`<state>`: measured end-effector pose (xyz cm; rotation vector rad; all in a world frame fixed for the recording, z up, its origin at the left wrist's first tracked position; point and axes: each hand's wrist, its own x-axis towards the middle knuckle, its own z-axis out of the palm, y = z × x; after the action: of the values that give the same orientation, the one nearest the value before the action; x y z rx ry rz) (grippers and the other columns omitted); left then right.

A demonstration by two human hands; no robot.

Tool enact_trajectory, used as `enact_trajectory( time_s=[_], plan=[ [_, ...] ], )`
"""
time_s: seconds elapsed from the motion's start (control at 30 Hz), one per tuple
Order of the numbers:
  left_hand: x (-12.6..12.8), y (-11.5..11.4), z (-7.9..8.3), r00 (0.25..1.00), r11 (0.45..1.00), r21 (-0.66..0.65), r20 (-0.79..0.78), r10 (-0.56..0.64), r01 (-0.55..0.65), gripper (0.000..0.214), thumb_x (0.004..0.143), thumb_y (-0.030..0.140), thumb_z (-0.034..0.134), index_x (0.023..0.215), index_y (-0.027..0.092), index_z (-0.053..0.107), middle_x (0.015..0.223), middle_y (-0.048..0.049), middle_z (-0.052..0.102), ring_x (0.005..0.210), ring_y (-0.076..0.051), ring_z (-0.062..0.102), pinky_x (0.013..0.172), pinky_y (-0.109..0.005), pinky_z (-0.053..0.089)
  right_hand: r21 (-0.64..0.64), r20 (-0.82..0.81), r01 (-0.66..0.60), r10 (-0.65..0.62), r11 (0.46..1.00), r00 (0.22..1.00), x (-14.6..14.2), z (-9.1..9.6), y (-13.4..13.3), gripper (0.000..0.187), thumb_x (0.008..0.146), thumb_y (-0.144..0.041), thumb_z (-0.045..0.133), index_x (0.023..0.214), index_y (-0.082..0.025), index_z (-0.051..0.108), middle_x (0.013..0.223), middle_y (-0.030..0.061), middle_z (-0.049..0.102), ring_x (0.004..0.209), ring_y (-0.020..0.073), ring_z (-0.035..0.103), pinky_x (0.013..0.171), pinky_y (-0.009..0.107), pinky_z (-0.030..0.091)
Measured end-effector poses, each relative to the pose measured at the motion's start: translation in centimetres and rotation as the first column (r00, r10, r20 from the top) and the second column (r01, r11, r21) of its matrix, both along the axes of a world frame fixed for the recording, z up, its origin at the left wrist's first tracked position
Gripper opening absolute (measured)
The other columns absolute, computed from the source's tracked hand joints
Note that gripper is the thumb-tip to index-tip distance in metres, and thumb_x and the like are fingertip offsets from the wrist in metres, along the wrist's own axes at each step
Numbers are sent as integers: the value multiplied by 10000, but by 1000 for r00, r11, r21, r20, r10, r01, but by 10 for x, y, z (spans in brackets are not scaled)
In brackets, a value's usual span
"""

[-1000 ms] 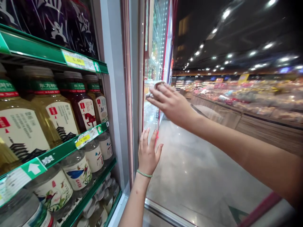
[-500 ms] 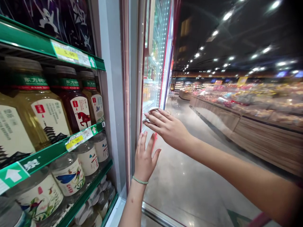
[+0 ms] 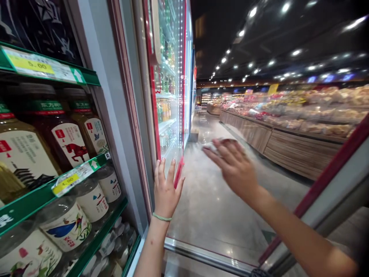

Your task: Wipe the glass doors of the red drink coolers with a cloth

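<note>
My left hand [image 3: 165,190] lies flat on the glass door [image 3: 201,207], fingers spread and pointing up, close to the door's red inner edge; a green band circles the wrist. My right hand [image 3: 233,165] reaches across the pane, a little blurred by motion. Its stretched fingers press a small pale cloth [image 3: 215,145] against the glass. The cloth shows only at the fingertips. Through the pane I see a shiny shop floor.
Cooler shelves on the left hold tea bottles [image 3: 69,140] and water bottles [image 3: 65,227] behind green price rails [image 3: 72,179]. The door's metal bottom rail [image 3: 207,257] and its red-and-grey outer frame [image 3: 325,192] bound the pane. Long wooden display counters [image 3: 291,148] run along the aisle beyond.
My right hand has slid the cloth down and to the right across the glass. My left hand has stayed flat on the pane. The view has swung to the right.
</note>
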<state>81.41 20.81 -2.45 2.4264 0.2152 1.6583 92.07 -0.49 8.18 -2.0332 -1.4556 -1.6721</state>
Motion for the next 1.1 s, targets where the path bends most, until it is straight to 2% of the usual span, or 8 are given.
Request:
enact_trajectory(
  time_s=[0.1, 0.2, 0.37, 0.53, 0.67, 0.83, 1.0, 1.1],
  plan=[
    [0, -4, 4, 1000, 1000, -2, 13, -1, 1, 718, 948, 337, 667, 1593, 258, 361, 1644, -194, 316, 1574, -369, 241, 1215, -609, 361, -111, -7, -74, 73, 991, 997, -15, 12, 58, 570, 1011, -84, 447, 1542, -286, 486, 1625, 13, 443, 1522, 220, 406, 1279, 466, 356],
    [0, -10, 11, 1000, 1000, 27, 20, 14, -15, 743, 940, 350, 679, 1601, 257, 351, 1640, -193, 331, 1571, -386, 238, 1224, -622, 338, -129, -47, -69, 64, 989, 997, -19, 10, 70, 548, 1029, -138, 466, 1550, -307, 470, 1645, -18, 407, 1538, 193, 375, 1297, 433, 333],
    [10, -41, 32, 1000, 988, 149, -1, -24, 24, 749, 937, 381, 686, 1602, 264, 361, 1645, -176, 339, 1575, -388, 217, 1251, -605, 299, 126, -70, 100, -91, 987, 993, 1, -18, -29, 692, 999, -51, 451, 1598, -386, 361, 1634, -13, 435, 1535, 212, 383, 1294, 478, 325],
    [34, -97, 46, 991, 969, 212, -6, -131, 129, 754, 948, 376, 675, 1614, 307, 328, 1660, -132, 345, 1593, -359, 187, 1279, -606, 235, 429, -130, 278, -246, 860, 961, 29, -44, -135, 731, 984, -30, 425, 1606, -401, 325, 1703, 38, 305, 1568, 316, 304, 1232, 640, 346],
    [50, -134, 47, 985, 959, 227, -15, -172, 171, 770, 945, 386, 678, 1619, 331, 311, 1680, -109, 325, 1603, -346, 160, 1301, -603, 153, 515, -214, 321, -243, 795, 946, 32, -61, -139, 751, 992, -23, 365, 1636, -385, 231, 1738, 41, 174, 1601, 304, 194, 1238, 666, 314],
    [65, -162, 49, 982, 950, 247, -37, -187, 190, 771, 951, 328, 671, 1622, 353, 291, 1701, -94, 285, 1606, -350, 145, 1303, -621, 69, 316, -200, 295, -241, 902, 950, 34, -68, -129, 822, 983, -26, 431, 1633, -456, 168, 1712, -17, 262, 1586, 242, 259, 1277, 541, 337],
    [80, -178, 48, 976, 949, 230, -22, -215, 214, 760, 924, 349, 708, 1596, 372, 354, 1728, -78, 210, 1608, -402, 55, 1273, -690, 2, 485, -322, 359, -219, 797, 921, 40, -85, -148, 833, 976, -43, 425, 1650, -423, 114, 1738, 38, 143, 1577, 328, 262, 1231, 643, 359],
    [89, -176, 44, 974, 952, 207, -21, -226, 225, 732, 917, 382, 717, 1575, 379, 396, 1734, -65, 190, 1607, -408, 37, 1262, -706, -20, 421, -341, 338, -199, 842, 919, 44, -95, -150, 850, 968, -99, 478, 1652, -423, 91, 1736, 52, 156, 1574, 350, 262, 1216, 664, 367]
  ],
)
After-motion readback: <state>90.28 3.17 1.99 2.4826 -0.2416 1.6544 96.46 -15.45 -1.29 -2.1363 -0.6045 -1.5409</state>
